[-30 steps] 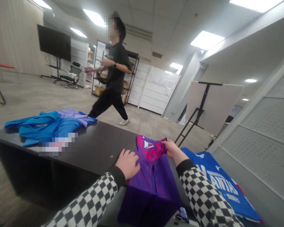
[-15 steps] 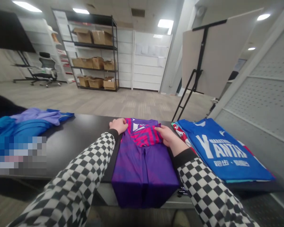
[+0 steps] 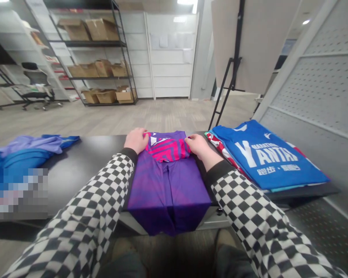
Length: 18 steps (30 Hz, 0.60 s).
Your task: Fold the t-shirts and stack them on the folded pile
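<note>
While the left hand [image 3: 135, 140] and right hand [image 3: 200, 148], set apart, pinch opposite sides of the purple shirt [image 3: 149, 187] near its top, its bottom overhangs the table's [image 3: 84, 156] near edge; even, gentle tension should limit creasing.

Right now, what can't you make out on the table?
All in the head view:
Purple jersey: underside, hidden by its upper side.
Small white lettering on it: too tiny and blurred.
Garments beneath the blue YANTAI shirt: mostly covered by it.
Blue-and-lavender clothes heap: left end, cut off by picture edge.
</note>
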{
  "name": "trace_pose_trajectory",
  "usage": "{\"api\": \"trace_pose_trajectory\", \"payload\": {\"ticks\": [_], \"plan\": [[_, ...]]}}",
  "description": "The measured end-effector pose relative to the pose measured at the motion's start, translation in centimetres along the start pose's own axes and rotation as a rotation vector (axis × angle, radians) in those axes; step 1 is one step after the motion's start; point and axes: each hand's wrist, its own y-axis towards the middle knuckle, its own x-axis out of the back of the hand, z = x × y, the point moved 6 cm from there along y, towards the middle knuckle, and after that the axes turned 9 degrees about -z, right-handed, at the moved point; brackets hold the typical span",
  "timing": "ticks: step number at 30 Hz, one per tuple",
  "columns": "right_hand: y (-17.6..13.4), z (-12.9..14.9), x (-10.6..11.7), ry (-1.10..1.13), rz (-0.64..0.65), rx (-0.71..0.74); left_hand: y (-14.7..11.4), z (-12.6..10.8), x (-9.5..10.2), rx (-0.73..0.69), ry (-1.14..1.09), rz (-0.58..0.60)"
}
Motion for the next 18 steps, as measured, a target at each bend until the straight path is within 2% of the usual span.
{"api": "trace_pose_trajectory", "payload": {"ticks": [2, 4, 5, 9, 13, 15, 18], "plan": [[-0.5, 0.1, -0.3, 0.006, 0.022, -0.039, -0.6, -0.8, -1.0, -0.124, -0.064, 0.155], [-1.0, 0.3, -0.6, 0.039, 0.066, -0.091, -1.0, -0.5, -1.8, -0.129, -0.058, 0.268], [-1.3, 0.4, -0.7, 0.054, 0.089, -0.115, -1.0, 0.0, -2.0, -0.105, -0.038, 0.280], [-2.1, 0.9, -0.7, 0.092, 0.147, -0.171, -0.6, 2.1, -2.0, -0.008, 0.025, 0.247], [-2.2, 1.0, -0.4, 0.094, 0.130, -0.180, -0.2, 3.0, -1.7, 0.030, 0.011, 0.235], [-2.1, 1.0, -0.4, 0.079, 0.111, -0.177, -0.1, 2.4, -1.5, -0.011, -0.005, 0.214], [-1.8, 1.0, -0.5, 0.048, 0.094, -0.161, -0.9, 0.0, -1.1, -0.129, -0.066, 0.194]]}}
